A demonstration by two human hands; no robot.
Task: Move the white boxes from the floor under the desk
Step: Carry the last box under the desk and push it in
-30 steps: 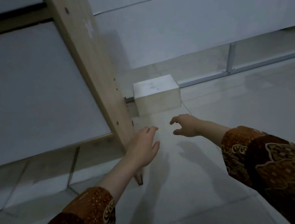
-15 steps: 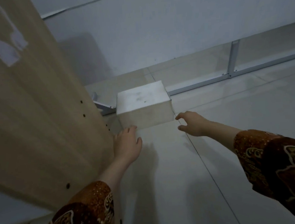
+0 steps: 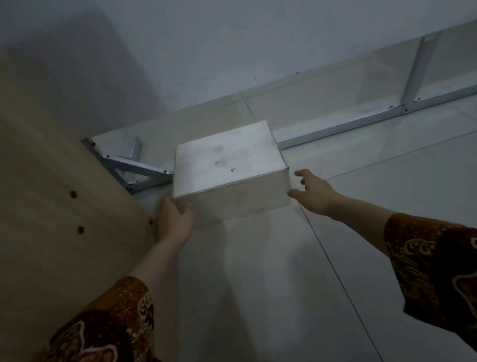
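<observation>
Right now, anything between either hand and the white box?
Nothing visible. The left hand is already at the white box on its near-left corner; the right hand is open just off its near-right corner, bare floor tile between. The wooden desk panel sits close beside the left hand, not in its path.

Brown batik sleeves point(image 3: 455, 271) with gold and cream motifs
</observation>
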